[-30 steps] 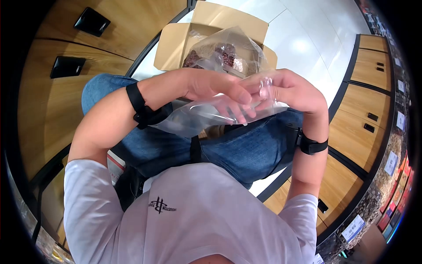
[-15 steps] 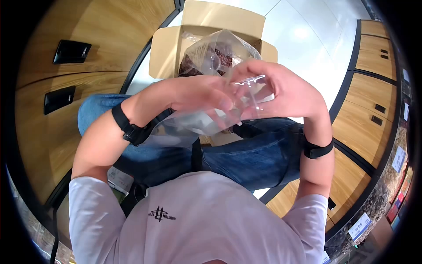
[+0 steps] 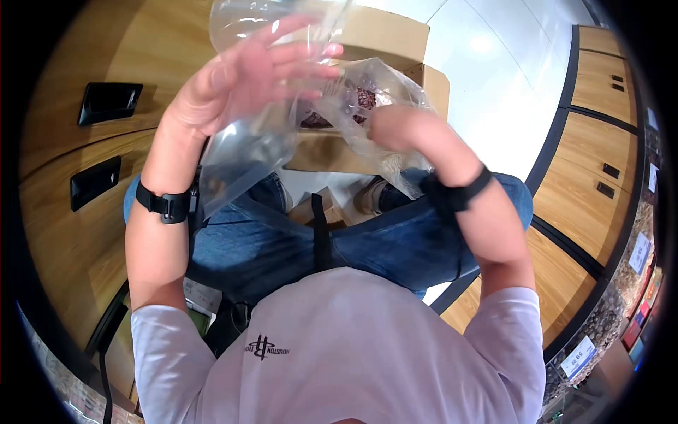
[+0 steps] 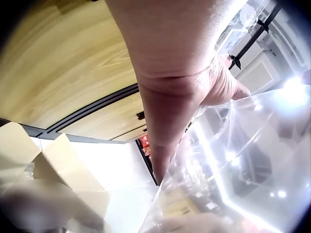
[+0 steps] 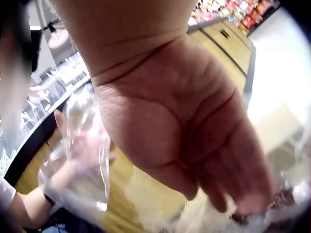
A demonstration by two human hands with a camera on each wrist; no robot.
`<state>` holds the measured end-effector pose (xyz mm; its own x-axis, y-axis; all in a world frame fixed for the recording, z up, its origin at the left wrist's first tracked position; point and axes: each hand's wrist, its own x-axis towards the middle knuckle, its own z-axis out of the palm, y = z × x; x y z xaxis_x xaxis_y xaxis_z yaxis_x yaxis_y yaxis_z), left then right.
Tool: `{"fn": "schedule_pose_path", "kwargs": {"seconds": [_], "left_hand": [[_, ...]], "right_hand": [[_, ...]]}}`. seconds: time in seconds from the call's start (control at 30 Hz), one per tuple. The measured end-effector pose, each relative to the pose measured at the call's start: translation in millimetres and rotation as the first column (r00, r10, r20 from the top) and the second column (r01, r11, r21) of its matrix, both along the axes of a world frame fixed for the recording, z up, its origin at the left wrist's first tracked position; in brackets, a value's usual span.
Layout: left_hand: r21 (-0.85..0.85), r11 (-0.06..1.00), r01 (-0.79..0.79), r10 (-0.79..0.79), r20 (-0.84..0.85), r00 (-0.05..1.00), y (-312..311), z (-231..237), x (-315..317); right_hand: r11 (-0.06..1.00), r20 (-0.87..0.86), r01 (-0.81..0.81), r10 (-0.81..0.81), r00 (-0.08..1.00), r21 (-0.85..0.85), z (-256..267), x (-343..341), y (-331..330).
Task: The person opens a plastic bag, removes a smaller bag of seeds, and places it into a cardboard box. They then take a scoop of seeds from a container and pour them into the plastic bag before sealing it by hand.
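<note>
My left hand (image 3: pixel 247 78) is raised at the left of the head view, with its fingers spread. A large clear plastic bag (image 3: pixel 247 152) hangs over and around it. Through that plastic, the same hand (image 5: pixel 87 145) shows in the right wrist view. My right hand (image 3: pixel 402 127) is over the near side of a cardboard box (image 3: pixel 385 32), close to a second clear bag (image 3: pixel 399 85) holding dark red, grainy goods (image 3: pixel 366 97). In the right wrist view, the right palm (image 5: pixel 184 121) faces the camera, fingers loosely bent, nothing in it.
Wooden cabinets with black handles (image 3: pixel 109 104) stand close on the left, and more drawers (image 3: pixel 600 141) line the right. Bent knees in jeans (image 3: pixel 395 237) flank the near side of the box. Price tags (image 3: pixel 578 357) and loose dry goods run along the right edge.
Both hands were together at the empty bag's edge. The left has moved up and left with that bag, its fingers now spread. My right hand has left that bag and come toward the box.
</note>
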<state>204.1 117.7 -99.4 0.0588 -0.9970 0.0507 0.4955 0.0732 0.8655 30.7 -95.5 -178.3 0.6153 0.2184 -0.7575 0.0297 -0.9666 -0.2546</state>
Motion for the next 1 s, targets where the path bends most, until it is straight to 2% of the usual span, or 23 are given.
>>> {"fn": "schedule_pose_path", "kwargs": {"seconds": [0.03,0.1,0.13,0.17,0.2,0.23,0.3,0.33,0.37,0.47,0.5,0.57,0.6,0.63,0.67,0.7,0.73,0.77,0.8,0.83,0.87,0.93,1.0], "left_hand": [[0.049,0.997,-0.061,0.057,0.070,0.996,0,1,2],[0.094,0.988,-0.126,0.112,0.137,0.984,2,3,2],[0.025,0.996,-0.083,0.084,-0.062,0.995,2,5,3],[-0.052,0.997,-0.050,0.035,-0.255,0.966,2,6,4],[-0.060,0.997,-0.053,0.036,-0.254,0.967,3,7,5],[-0.018,0.997,-0.074,0.067,-0.258,0.964,6,8,5],[0.020,0.994,-0.106,0.107,-0.263,0.959,9,10,8],[0.109,0.990,-0.088,0.109,-0.200,0.974,11,12,11],[0.199,0.977,-0.073,0.102,-0.139,0.985,12,14,14],[0.154,0.988,-0.027,0.061,-0.220,0.974,4,25,11],[0.148,0.989,-0.030,0.061,-0.211,0.976,3,32,13],[0.109,0.992,-0.064,0.095,-0.310,0.946,4,41,11],[0.110,0.992,-0.063,0.095,-0.315,0.944,2,44,10],[0.141,0.989,-0.049,0.083,-0.249,0.965,-3,45,8],[0.169,0.985,-0.038,0.069,-0.179,0.981,-7,46,9],[0.164,0.986,-0.037,0.068,-0.181,0.981,-11,36,14],[-0.077,0.996,0.052,-0.068,-0.220,0.973,-17,22,22],[-0.316,0.940,0.129,-0.206,-0.226,0.952,-20,8,27],[-0.313,0.941,0.129,-0.208,-0.232,0.950,-21,12,25],[-0.156,0.984,0.084,-0.103,-0.113,0.988,-24,20,24],[0.000,1.000,0.020,-0.020,0.024,1.000,-26,27,22],[0.066,0.997,-0.039,0.039,-0.003,0.999,-23,39,11],[0.132,0.987,-0.095,0.099,-0.025,0.995,-23,37,7]], "right_hand": [[0.992,-0.170,-0.082,0.065,0.983,-0.093,-11,14,22],[0.994,-0.016,0.030,-0.032,0.999,-0.107,-57,24,27],[0.993,-0.013,0.028,-0.030,0.999,-0.115,-90,25,18],[0.963,0.085,0.242,-0.233,0.969,-0.116,-127,22,4],[0.892,0.179,0.443,-0.423,0.888,-0.094,-152,18,-7],[0.870,0.142,0.483,-0.468,0.872,-0.099,-163,19,-11],[0.915,0.235,0.335,-0.283,0.930,-0.225,-316,-11,-44],[0.917,0.273,0.266,-0.185,0.944,-0.296,-292,-3,-27],[0.719,0.374,0.694,-0.638,0.673,-0.023,-261,-10,-20],[0.801,0.343,0.599,-0.558,0.756,-0.018,-329,-40,-46],[0.917,0.141,0.365,-0.345,0.928,-0.160,-338,-38,-57],[0.870,0.034,0.474,-0.474,0.880,-0.132,-253,-13,-47],[0.840,-0.017,0.528,-0.534,0.845,-0.127,-204,1,-39],[0.779,-0.157,0.602,-0.626,0.764,-0.175,-127,24,-25],[0.778,-0.157,0.602,-0.627,0.763,-0.180,-115,26,-28],[0.860,0.062,0.464,-0.462,0.885,-0.213,-107,24,-33],[0.905,0.264,0.321,-0.250,0.932,-0.277,-100,24,-35],[0.905,0.262,0.323,-0.252,0.932,-0.278,-96,26,-34],[0.837,0.293,0.399,-0.302,0.907,-0.374,-92,27,-30],[0.754,0.328,0.470,-0.347,0.878,-0.459,-89,28,-26],[0.754,0.321,0.473,-0.356,0.877,-0.455,-86,28,-24],[0.772,0.152,0.241,-0.188,0.970,-0.588,-81,27,-28],[0.774,0.149,0.281,-0.239,0.960,-0.567,-93,17,-38]]}}
